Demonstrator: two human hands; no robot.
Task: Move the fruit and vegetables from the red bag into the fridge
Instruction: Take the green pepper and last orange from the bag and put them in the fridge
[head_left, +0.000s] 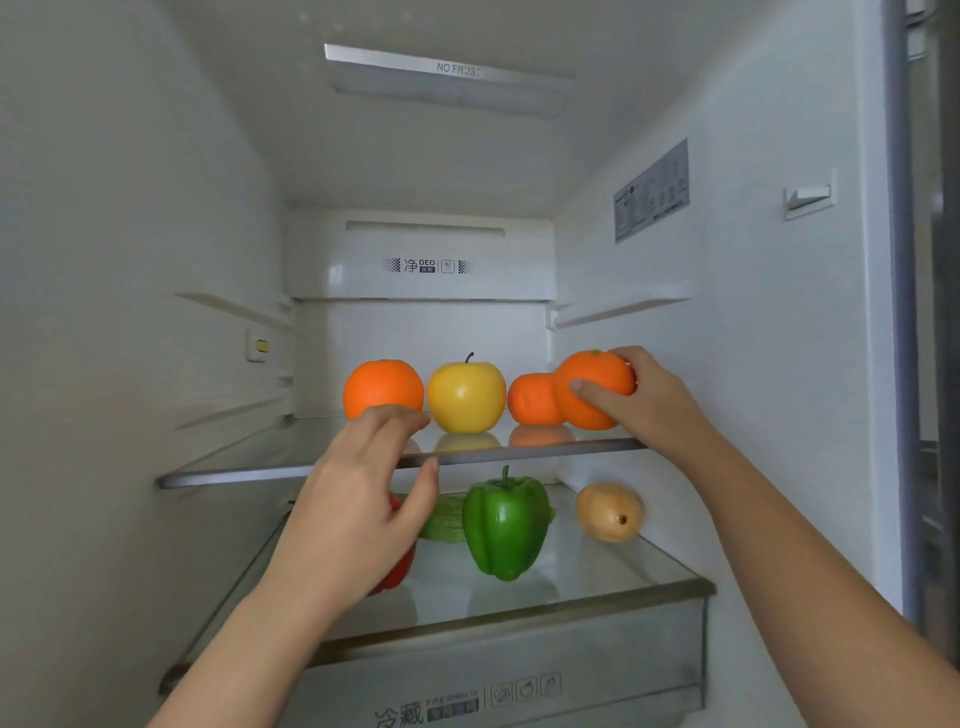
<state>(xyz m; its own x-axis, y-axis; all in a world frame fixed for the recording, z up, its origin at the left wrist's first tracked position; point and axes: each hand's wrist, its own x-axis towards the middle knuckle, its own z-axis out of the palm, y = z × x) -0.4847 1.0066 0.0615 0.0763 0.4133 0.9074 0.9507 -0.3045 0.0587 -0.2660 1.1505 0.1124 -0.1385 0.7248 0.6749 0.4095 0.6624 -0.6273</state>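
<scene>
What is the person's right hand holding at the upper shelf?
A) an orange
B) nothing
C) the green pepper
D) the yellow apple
A: the right hand grips an orange at the right end of the upper shelf; the yellow apple stands untouched.

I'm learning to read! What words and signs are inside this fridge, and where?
"NO FROST" on the metal strip in the fridge ceiling; the last letters are faint.
"净 DEO" on the white back panel; the tiny print under DEO is too small to read.
"冷藏" on the drawer front; the words beside it are blurred.
Grey sticker on the right wall: too small to read.
</scene>
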